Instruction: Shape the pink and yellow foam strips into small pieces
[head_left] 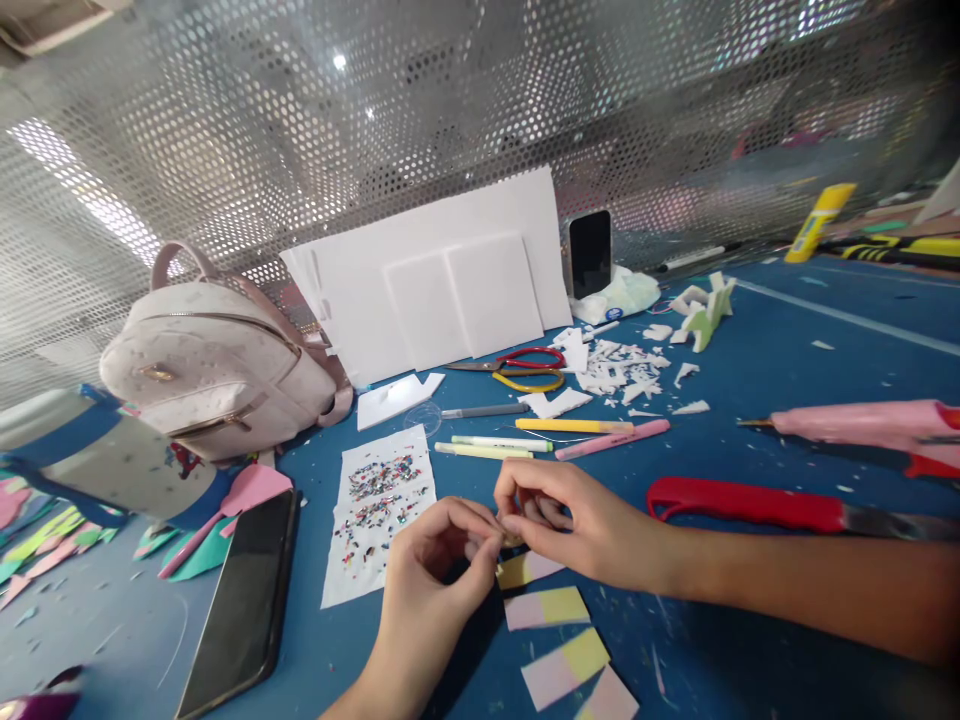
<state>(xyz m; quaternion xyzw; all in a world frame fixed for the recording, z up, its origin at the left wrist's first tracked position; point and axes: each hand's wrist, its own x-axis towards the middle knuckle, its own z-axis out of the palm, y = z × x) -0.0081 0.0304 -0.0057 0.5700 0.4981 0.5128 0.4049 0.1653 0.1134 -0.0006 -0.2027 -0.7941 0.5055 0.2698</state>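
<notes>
My left hand [442, 565] and my right hand [559, 520] meet at the fingertips over the blue table. Both are pinched together around something small, mostly hidden by the fingers. Just under them lies a pink-and-yellow strip [525, 570], partly covered. Nearer to me are a second two-coloured strip [547, 608] and a third, tilted strip [566, 668], with another cut off by the lower edge. To the left of my left hand, a white paper sheet [337, 575] bears many tiny, shiny, coloured bits. Beyond my hands lie a pink marker [611, 440], a yellow marker [574, 426] and paler pens.
A phone [240, 600] lies at left, near a pale backpack [210, 350] and a white-and-blue container [112, 450]. A red-handled cutter [750, 503] and a pink glue gun [855, 425] lie at right. Scissors [525, 370] and white foam scraps [622, 368] are farther back, before white boards [450, 290].
</notes>
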